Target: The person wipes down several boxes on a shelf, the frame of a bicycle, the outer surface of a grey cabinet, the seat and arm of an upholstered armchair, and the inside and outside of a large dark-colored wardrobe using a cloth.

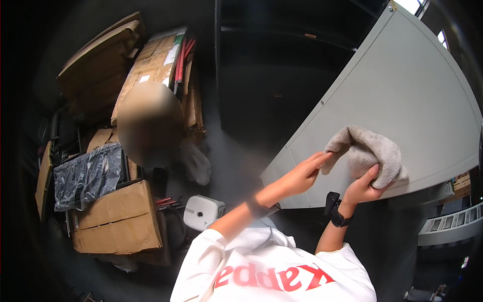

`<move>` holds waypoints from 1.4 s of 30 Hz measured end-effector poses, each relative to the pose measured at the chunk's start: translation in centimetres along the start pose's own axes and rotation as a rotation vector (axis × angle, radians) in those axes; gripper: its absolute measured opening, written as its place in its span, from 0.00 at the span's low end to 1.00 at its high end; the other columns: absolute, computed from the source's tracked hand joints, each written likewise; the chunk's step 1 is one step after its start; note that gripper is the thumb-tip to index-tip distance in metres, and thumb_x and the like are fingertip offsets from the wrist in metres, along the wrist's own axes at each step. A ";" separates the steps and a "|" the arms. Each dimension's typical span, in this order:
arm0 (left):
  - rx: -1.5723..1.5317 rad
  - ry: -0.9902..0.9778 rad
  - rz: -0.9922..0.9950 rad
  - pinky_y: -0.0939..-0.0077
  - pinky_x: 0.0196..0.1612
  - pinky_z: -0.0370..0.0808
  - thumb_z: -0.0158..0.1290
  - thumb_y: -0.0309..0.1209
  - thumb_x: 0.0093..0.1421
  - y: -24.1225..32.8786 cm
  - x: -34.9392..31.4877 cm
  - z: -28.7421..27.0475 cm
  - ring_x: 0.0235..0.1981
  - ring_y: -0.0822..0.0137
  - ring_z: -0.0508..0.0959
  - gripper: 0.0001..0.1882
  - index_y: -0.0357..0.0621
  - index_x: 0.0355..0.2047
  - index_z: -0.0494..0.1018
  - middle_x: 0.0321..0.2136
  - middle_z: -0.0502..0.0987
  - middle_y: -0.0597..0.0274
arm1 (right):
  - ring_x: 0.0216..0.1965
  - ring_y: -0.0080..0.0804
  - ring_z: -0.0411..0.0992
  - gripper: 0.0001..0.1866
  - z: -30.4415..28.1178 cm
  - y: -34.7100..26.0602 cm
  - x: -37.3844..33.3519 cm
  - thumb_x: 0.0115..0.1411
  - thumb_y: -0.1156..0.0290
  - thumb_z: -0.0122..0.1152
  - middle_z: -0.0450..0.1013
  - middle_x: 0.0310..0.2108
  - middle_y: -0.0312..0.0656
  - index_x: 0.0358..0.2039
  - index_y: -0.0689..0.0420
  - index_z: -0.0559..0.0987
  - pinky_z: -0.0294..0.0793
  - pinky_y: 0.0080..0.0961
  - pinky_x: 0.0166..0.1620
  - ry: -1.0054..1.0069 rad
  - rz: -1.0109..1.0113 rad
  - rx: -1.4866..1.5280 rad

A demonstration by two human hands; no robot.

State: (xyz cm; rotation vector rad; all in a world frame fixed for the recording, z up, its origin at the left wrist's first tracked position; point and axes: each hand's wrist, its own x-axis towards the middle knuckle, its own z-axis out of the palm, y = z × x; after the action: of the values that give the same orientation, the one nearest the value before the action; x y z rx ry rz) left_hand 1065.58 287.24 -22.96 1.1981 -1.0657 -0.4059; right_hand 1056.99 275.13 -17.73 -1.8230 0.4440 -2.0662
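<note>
A grey towelling cloth (382,146) hangs folded and bunched above the large light-grey panel (407,85). My right hand (363,190) grips its lower right part, thumb on top and the fingers hidden behind the fabric. At the cloth's left edge, my left hand (305,174) pinches a corner between its fingertips. Between the two hands the cloth curves up in an arch. A dark band with a small black device (334,204) is strapped round my right wrist.
Flattened cardboard boxes (118,219) and a carton stack (151,63) lean at the left. Clear plastic wrap (88,176) covers something among them. A white appliance (200,211) stands beside my left forearm. Far right is a pale slatted frame (450,225). A blurred patch hides part of the left side.
</note>
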 end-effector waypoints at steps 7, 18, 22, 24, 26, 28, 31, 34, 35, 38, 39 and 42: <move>0.044 -0.038 -0.360 0.65 0.31 0.70 0.47 0.28 0.54 -11.8 6.0 -0.6 0.27 0.50 0.75 0.11 0.28 0.29 0.70 0.25 0.75 0.43 | 0.50 0.53 0.64 0.20 6.1 9.6 -10.0 0.53 0.74 0.59 0.64 0.49 0.56 0.47 0.64 0.71 0.63 0.42 0.51 -0.470 -0.066 -0.154; 0.206 -0.677 -0.673 0.69 0.41 0.70 0.45 0.33 0.58 -24.6 6.8 -17.4 0.37 0.59 0.76 0.14 0.35 0.39 0.72 0.35 0.77 0.50 | 0.49 0.58 0.63 0.20 15.7 13.4 -21.5 0.50 0.77 0.57 0.64 0.48 0.58 0.47 0.62 0.72 0.65 0.40 0.50 -0.944 0.322 -0.180; 0.439 -0.771 -0.627 0.67 0.37 0.72 0.45 0.34 0.58 -26.9 11.5 -27.9 0.32 0.57 0.77 0.14 0.36 0.36 0.73 0.28 0.77 0.51 | 0.51 0.58 0.62 0.21 27.1 12.7 -22.5 0.51 0.76 0.57 0.62 0.50 0.59 0.47 0.63 0.71 0.64 0.39 0.51 -0.993 0.466 -0.085; 0.382 -0.410 -0.805 0.69 0.30 0.71 0.45 0.30 0.58 -23.8 15.0 -32.8 0.25 0.59 0.76 0.12 0.36 0.36 0.74 0.27 0.77 0.50 | 0.51 0.59 0.62 0.21 32.9 12.8 -22.3 0.52 0.75 0.57 0.62 0.50 0.60 0.48 0.65 0.70 0.63 0.39 0.53 -0.876 0.385 -0.099; 0.494 -0.048 -0.622 0.71 0.30 0.70 0.45 0.29 0.59 -20.6 16.6 -37.6 0.24 0.63 0.75 0.11 0.35 0.36 0.72 0.25 0.77 0.53 | 0.52 0.59 0.61 0.22 39.5 11.6 -19.8 0.54 0.74 0.56 0.61 0.51 0.61 0.49 0.68 0.68 0.61 0.38 0.54 -0.833 0.349 -0.002; 0.417 0.122 -0.519 0.75 0.30 0.70 0.46 0.28 0.60 -17.8 18.6 -41.6 0.25 0.66 0.74 0.09 0.35 0.36 0.71 0.24 0.75 0.56 | 0.53 0.59 0.60 0.22 45.2 11.2 -18.2 0.55 0.73 0.55 0.61 0.52 0.61 0.49 0.69 0.67 0.61 0.39 0.55 -0.765 0.354 0.045; 0.643 0.269 -0.183 0.76 0.35 0.69 0.46 0.23 0.59 -15.3 20.8 -46.0 0.31 0.65 0.73 0.06 0.35 0.36 0.69 0.28 0.73 0.55 | 0.51 0.57 0.62 0.21 52.2 9.3 -14.3 0.55 0.73 0.54 0.63 0.50 0.59 0.49 0.67 0.67 0.63 0.36 0.52 -0.668 0.282 0.187; 0.802 0.332 -0.003 0.74 0.37 0.69 0.47 0.18 0.56 -11.3 22.6 -48.9 0.33 0.59 0.73 0.06 0.34 0.35 0.68 0.32 0.72 0.52 | 0.43 0.52 0.66 0.21 57.9 8.6 -12.0 0.53 0.74 0.54 0.66 0.42 0.55 0.48 0.65 0.68 0.66 0.37 0.46 -0.617 0.158 0.232; 0.832 0.380 0.001 0.71 0.39 0.69 0.48 0.17 0.53 -10.6 22.9 -49.6 0.34 0.56 0.72 0.07 0.36 0.34 0.68 0.31 0.72 0.51 | 0.46 0.50 0.64 0.21 59.4 8.5 -11.4 0.54 0.73 0.54 0.64 0.45 0.54 0.48 0.66 0.68 0.64 0.35 0.49 -0.655 0.155 0.255; 1.017 0.546 0.134 0.61 0.49 0.64 0.47 0.15 0.49 -11.1 23.5 -51.2 0.45 0.48 0.68 0.11 0.38 0.34 0.69 0.36 0.70 0.48 | 0.42 0.53 0.64 0.20 63.8 8.5 -11.0 0.51 0.66 0.57 0.64 0.42 0.54 0.42 0.65 0.71 0.64 0.39 0.47 -0.614 0.077 0.238; 1.047 0.599 0.154 0.60 0.50 0.64 0.46 0.15 0.48 -11.4 23.9 -51.5 0.47 0.47 0.68 0.12 0.38 0.34 0.69 0.37 0.70 0.48 | 0.43 0.52 0.64 0.20 65.3 8.1 -10.9 0.51 0.65 0.59 0.64 0.42 0.53 0.40 0.65 0.71 0.64 0.38 0.47 -0.617 0.076 0.219; 1.108 0.677 0.196 0.57 0.53 0.61 0.46 0.15 0.48 -12.1 26.4 -51.5 0.52 0.44 0.65 0.12 0.37 0.34 0.68 0.42 0.68 0.46 | 0.45 0.50 0.64 0.22 69.0 8.9 -10.9 0.48 0.61 0.63 0.64 0.44 0.52 0.36 0.66 0.74 0.64 0.37 0.49 -0.640 0.068 0.143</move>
State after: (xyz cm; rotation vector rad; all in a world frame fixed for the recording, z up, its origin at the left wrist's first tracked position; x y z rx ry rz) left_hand 1124.48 291.37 -20.96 1.9598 -0.7597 0.8257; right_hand 1127.19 271.91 -22.85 -2.1953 0.1704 -1.3187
